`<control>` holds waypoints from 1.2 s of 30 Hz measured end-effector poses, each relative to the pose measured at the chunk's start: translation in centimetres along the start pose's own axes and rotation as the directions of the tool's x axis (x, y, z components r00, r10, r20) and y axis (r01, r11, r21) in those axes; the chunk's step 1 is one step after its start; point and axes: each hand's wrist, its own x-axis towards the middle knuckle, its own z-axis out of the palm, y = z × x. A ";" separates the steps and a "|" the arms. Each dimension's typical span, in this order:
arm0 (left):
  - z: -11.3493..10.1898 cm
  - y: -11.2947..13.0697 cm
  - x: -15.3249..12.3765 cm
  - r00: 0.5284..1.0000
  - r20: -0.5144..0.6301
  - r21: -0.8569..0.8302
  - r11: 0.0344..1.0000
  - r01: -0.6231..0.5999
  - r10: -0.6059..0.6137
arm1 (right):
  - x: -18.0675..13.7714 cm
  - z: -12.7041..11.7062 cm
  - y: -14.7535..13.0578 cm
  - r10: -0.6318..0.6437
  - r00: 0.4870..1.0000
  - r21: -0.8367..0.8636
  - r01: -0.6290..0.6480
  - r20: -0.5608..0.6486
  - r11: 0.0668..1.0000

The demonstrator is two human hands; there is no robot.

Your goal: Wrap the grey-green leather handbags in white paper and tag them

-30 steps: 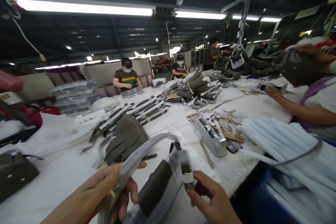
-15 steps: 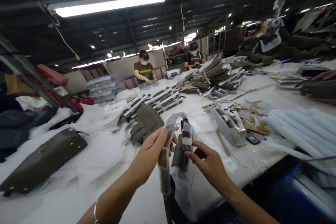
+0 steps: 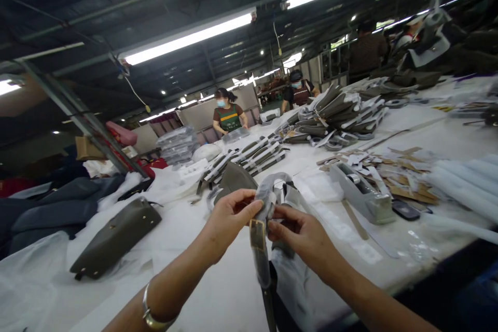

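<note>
A dark strap [image 3: 261,262] wrapped in clear plastic film curves up in front of me, over the white-covered table. My left hand [image 3: 232,218] is closed on its upper part, thumb and fingers pinching the film. Close against it, my right hand [image 3: 298,229] is also closed, pinching the wrapped strap from the right; its fingertips partly hide the spot. Lower down, a tan rectangle shows through the wrap. Behind my left hand lies an olive leather piece [image 3: 235,179], partly covered by the fingers.
An olive bag [image 3: 116,238] lies at the left. A grey tape dispenser [image 3: 361,194] stands right, beside cardboard scraps [image 3: 408,179] and a black oval object [image 3: 405,209]. Wrapped straps [image 3: 249,158] and a larger pile [image 3: 334,111] lie behind. Two co-workers [image 3: 229,116] are across the table.
My right hand has moved left, bringing its fingertips up against my left hand at the strap. The white-banded dark end is now mostly hidden. The view has shifted, so the surroundings sit further right.
</note>
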 end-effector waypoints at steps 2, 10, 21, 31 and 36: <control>-0.1 0.0 0.3 0.999 -0.026 -0.006 0.999 0.031 -0.031 | -0.1 0.2 0.0 -0.016 1.000 0.056 0.015 0.017 0.998; -0.9 0.4 0.8 0.959 0.144 -0.047 0.967 0.251 -0.242 | -0.8 0.1 -0.6 -0.104 0.992 -0.134 0.094 -0.067 0.986; -0.9 0.1 1.3 0.951 0.196 -0.040 0.967 0.253 -0.241 | -0.5 -0.2 -0.2 -0.206 0.969 -0.476 0.117 -0.139 0.872; -1.0 0.5 1.4 0.921 0.272 -0.020 0.955 0.295 -0.278 | -0.7 -0.5 -1.1 -0.259 0.966 -0.538 0.217 -0.002 0.815; -0.6 0.1 1.4 0.945 0.209 -0.018 0.966 0.260 -0.250 | -0.7 -1.2 -1.3 -0.338 0.937 -0.630 0.315 0.088 0.709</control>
